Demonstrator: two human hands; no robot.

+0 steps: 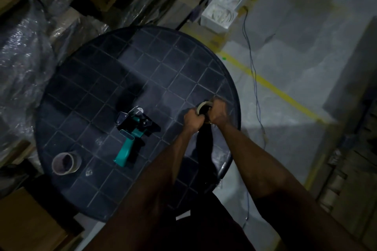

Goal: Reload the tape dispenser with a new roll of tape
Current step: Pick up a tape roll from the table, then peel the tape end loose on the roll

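Note:
A teal and black tape dispenser (133,134) lies on its side near the middle of the round dark table (106,71), with no roll on it. Both hands hold a roll of tape (204,106) above the table's right edge. My left hand (193,119) grips the roll's near side. My right hand (219,113) closes over its right side. Most of the roll is hidden by the fingers. A bare cardboard core (64,163) stands on the table's near left part.
Plastic-wrapped bundles (22,51) and cardboard boxes (24,220) crowd the table's left and far sides. White foam blocks (222,12) stand beyond it. On the grey floor to the right run a yellow line (285,96) and a loose cable (255,79).

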